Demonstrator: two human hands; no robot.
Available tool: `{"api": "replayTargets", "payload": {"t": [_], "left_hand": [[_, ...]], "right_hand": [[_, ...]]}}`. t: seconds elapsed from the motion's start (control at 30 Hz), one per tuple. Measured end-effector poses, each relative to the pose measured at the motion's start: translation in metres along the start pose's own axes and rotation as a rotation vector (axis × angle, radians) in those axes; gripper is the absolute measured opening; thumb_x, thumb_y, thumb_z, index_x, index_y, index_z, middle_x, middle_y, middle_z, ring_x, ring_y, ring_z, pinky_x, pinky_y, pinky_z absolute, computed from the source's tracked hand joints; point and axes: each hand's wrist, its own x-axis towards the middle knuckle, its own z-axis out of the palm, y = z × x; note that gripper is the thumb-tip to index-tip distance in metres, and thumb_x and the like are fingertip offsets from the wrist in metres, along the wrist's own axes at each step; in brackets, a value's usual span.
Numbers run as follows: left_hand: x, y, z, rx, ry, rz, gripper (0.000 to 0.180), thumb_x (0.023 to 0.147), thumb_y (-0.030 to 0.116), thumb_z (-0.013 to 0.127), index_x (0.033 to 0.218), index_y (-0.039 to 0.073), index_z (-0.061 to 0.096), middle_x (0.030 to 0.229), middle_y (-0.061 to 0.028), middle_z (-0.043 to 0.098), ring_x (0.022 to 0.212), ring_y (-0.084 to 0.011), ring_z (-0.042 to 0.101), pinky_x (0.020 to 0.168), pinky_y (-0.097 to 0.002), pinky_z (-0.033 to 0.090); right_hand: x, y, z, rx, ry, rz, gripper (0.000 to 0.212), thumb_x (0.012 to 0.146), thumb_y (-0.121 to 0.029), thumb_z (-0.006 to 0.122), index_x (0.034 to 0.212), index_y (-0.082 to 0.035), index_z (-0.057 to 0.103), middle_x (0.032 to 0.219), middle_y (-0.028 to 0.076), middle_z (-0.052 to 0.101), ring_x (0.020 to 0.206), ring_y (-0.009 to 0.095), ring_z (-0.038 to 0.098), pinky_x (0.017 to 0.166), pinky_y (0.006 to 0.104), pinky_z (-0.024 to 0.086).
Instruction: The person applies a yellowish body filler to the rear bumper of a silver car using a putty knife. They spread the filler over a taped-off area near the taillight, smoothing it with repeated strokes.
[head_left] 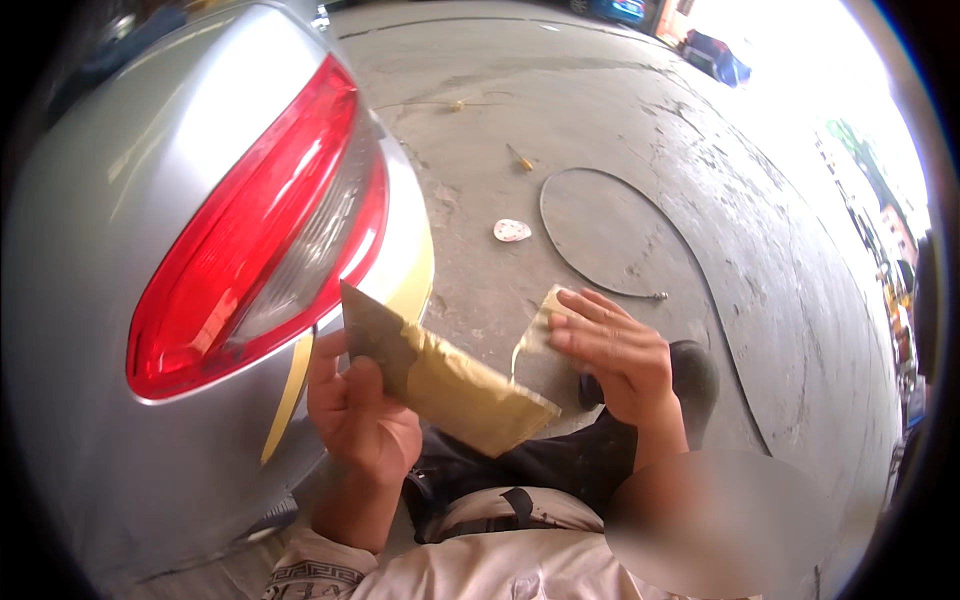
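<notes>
Worn concrete floor (620,125) spreads around a silver car (100,190). The left hand (370,425) pinches the near-left end of a flat board (372,325), whose long axis slants down rightward between the hands, yellow paste (480,390) along it. The right hand (620,360), nearer its paste-covered end, grips a pale spreader (538,335) just beyond its far edge; contact is unclear. Leftward is the red tail light (250,250); farther out, a looped hose (690,248).

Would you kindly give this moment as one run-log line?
Left hand: holds board, yellow paste on it | Right hand: holds spreader | Nearby: taillight on silver car
</notes>
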Motion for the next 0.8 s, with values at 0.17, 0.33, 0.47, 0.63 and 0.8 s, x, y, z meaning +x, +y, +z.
{"api": "replayTargets", "payload": {"t": [0.17, 0.33, 0.47, 0.63, 0.8], "left_hand": [[0.0, -0.022, -0.018, -0.339, -0.146, -0.49, 0.031, 0.095, 0.003, 0.048, 0.124, -0.005, 0.043, 0.109, -0.0197, 0.063, 0.093, -0.0236, 0.067, 0.081, -0.0344, 0.056], [-0.005, -0.034, -0.022, -0.394, -0.192, -0.725, 0.03, 0.094, 0.001, 0.05, 0.123, -0.004, 0.046, 0.109, -0.0181, 0.064, 0.092, -0.0223, 0.066, 0.08, -0.0349, 0.055], [-0.004, -0.007, -0.042, -0.308, -0.242, -0.359, 0.043, 0.095, 0.001, 0.046, 0.136, -0.007, 0.036, 0.116, -0.0231, 0.06, 0.095, -0.0274, 0.067, 0.08, -0.0381, 0.057], [0.001, 0.084, -0.065, 0.395, -0.18, 0.463, 0.033, 0.097, 0.005, 0.042, 0.125, -0.012, 0.043, 0.116, -0.0251, 0.057, 0.101, -0.0294, 0.061, 0.087, -0.0373, 0.052], [0.013, 0.145, -0.07, 0.878, -0.196, 1.092, 0.031, 0.096, 0.008, 0.045, 0.12, -0.011, 0.05, 0.12, -0.0244, 0.056, 0.108, -0.0301, 0.058, 0.094, -0.0374, 0.048]], "right_hand": [[-0.003, 0.021, 0.009, 0.778, 0.235, 0.599, 0.015, 0.092, -0.011, 0.061, 0.102, 0.0, 0.063, 0.089, 0.004, 0.066, 0.082, 0.009, 0.061, 0.074, 0.0241, 0.048], [0.002, 0.019, 0.035, 1.453, -0.246, 0.783, 0.021, 0.093, -0.02, 0.063, 0.102, -0.001, 0.058, 0.09, 0.001, 0.063, 0.08, 0.007, 0.058, 0.071, 0.0225, 0.046], [0.007, 0.026, 0.04, 0.817, -0.349, 0.772, 0.025, 0.092, -0.021, 0.065, 0.102, 0.001, 0.059, 0.082, 0.0, 0.064, 0.077, 0.005, 0.056, 0.067, 0.022, 0.045], [0.019, 0.12, 0.055, 1.137, 0.266, 0.966, 0.019, 0.093, -0.018, 0.061, 0.104, -0.002, 0.06, 0.088, 0.004, 0.065, 0.077, 0.011, 0.059, 0.068, 0.0278, 0.048], [0.079, 0.168, 0.087, 0.601, 0.312, 0.713, 0.023, 0.086, -0.009, 0.057, 0.108, -0.003, 0.058, 0.086, 0.008, 0.065, 0.076, 0.013, 0.058, 0.069, 0.0301, 0.048]]}}
